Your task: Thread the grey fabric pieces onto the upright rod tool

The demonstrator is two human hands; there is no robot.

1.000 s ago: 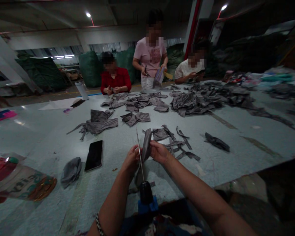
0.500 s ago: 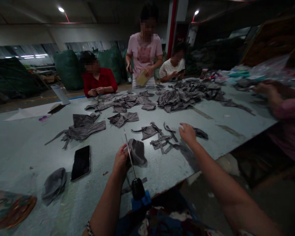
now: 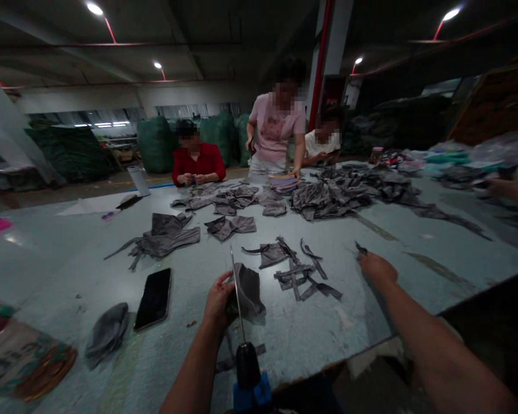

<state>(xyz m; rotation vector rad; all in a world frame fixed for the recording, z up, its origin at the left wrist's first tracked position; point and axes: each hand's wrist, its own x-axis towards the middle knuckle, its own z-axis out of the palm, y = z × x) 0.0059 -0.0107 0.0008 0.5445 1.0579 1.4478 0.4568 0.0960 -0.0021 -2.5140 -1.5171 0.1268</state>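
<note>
Gripping a grey cloth [image 3: 248,290] beside an upright steel spike [image 3: 240,330], the closed left hand [image 3: 218,302] works near the table's [image 3: 311,336] edge, while the loosely open right hand [image 3: 374,268] reaches a small dark scrap [image 3: 361,248], past cut grey strips [image 3: 306,279].

This was a big cloth workshop, like part of a factory. A long, pale green work table [image 3: 69,259] filled the room, and soft grey cloth pieces [image 3: 328,198] lay on it in heaps. A person in a red shirt [image 3: 196,164] sat at its far edge. Huge round green sacks [image 3: 155,145] stood on the floor behind. The dark ceiling had small bright lamps [image 3: 95,8], and a tall red and white post [image 3: 323,63] stood near the back.
</note>
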